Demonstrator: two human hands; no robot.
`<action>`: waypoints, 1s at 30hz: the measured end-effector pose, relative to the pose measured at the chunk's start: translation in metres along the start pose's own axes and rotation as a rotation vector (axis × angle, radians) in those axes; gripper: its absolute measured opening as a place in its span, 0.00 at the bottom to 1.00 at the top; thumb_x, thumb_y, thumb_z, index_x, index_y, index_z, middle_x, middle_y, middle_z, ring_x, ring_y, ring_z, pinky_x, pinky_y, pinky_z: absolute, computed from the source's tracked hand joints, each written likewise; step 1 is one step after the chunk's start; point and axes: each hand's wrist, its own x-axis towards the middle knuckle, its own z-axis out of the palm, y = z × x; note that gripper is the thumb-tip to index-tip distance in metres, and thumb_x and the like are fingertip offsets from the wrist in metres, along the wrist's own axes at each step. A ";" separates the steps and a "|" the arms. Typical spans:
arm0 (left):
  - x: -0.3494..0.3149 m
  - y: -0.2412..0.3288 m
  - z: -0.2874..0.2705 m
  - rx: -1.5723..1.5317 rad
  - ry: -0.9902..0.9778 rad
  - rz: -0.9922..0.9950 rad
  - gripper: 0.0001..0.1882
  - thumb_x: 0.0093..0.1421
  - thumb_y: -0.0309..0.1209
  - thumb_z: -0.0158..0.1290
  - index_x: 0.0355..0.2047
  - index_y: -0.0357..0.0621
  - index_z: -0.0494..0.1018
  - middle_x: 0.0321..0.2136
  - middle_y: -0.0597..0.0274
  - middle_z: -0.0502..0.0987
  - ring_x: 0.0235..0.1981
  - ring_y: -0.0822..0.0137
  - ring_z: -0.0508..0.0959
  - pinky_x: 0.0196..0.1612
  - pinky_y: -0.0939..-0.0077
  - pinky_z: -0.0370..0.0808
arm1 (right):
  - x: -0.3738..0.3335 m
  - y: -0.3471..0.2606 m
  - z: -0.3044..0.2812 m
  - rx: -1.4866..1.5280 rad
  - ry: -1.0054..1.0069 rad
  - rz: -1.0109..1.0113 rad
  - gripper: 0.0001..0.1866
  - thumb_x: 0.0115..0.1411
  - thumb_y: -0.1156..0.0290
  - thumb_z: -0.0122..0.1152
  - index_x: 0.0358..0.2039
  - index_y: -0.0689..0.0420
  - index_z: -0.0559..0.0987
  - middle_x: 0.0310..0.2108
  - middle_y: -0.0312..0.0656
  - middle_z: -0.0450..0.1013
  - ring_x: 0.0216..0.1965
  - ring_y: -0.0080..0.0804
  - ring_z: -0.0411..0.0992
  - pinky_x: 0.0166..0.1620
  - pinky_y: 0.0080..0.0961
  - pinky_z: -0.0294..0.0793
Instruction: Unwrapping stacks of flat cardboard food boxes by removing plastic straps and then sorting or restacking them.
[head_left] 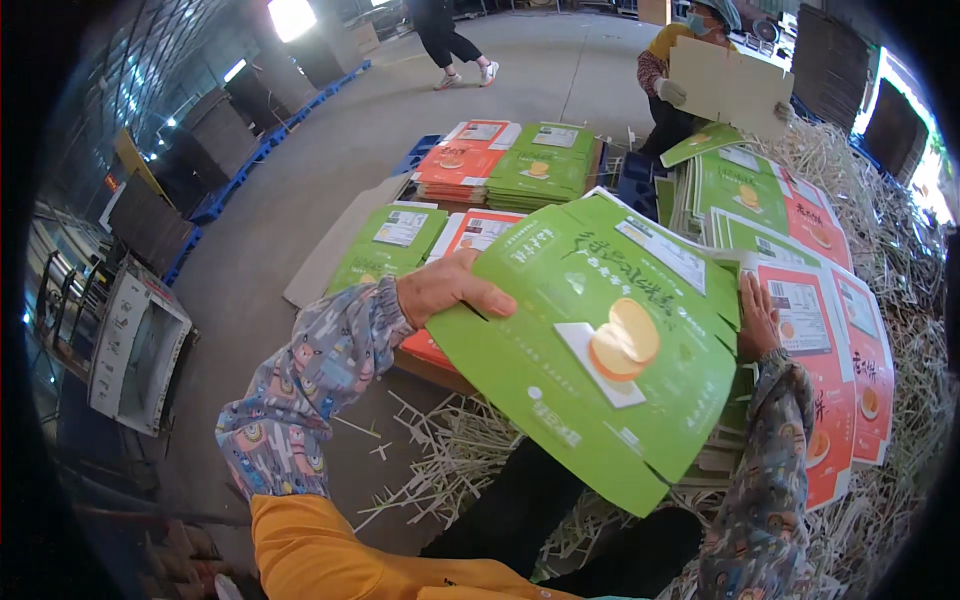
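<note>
A flat green printed carton sheet (570, 380), with a picture of a split round pastry and slots cut along its edges, hangs tilted in front of me. My left hand (455, 290) grips its upper left edge, thumb on the printed face. At the sheet's right edge is my right hand (757, 318), fingers stretched upward beside the leaning carton sheets; its thumb and palm are hidden. Just right of that hand stand red and white printed sheets (800, 330). Patterned sleeve covers are on both my forearms.
Flat stacks of green sheets (545, 165) and red sheets (460, 165) lie ahead. Shredded cardboard strips (450, 460) cover the floor near my legs and heap up at right. A masked co-worker (690, 60) holds a plain board (728, 85). Another person (445, 45) walks far off.
</note>
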 end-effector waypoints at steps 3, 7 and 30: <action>-0.005 0.012 0.011 0.013 -0.017 -0.002 0.23 0.43 0.24 0.56 0.43 0.36 0.67 0.34 0.59 0.74 0.32 0.71 0.75 0.35 0.78 0.72 | 0.006 -0.006 0.003 -0.069 0.000 -0.103 0.40 0.48 0.55 0.52 0.60 0.45 0.46 0.62 0.34 0.41 0.60 0.47 0.43 0.54 0.60 0.41; -0.011 0.018 0.015 0.081 -0.052 -0.003 0.23 0.43 0.24 0.57 0.42 0.36 0.68 0.34 0.59 0.74 0.32 0.71 0.75 0.35 0.79 0.72 | 0.015 -0.007 0.011 -0.086 0.038 0.071 0.33 0.55 0.56 0.43 0.60 0.42 0.45 0.62 0.32 0.41 0.60 0.49 0.44 0.55 0.58 0.41; -0.236 -0.028 -0.063 0.212 0.362 -0.210 0.20 0.40 0.25 0.59 0.36 0.34 0.72 0.28 0.60 0.76 0.27 0.70 0.75 0.32 0.78 0.72 | 0.041 0.011 0.018 -0.129 -0.090 0.274 0.26 0.54 0.54 0.41 0.55 0.43 0.58 0.60 0.36 0.46 0.59 0.47 0.46 0.56 0.51 0.46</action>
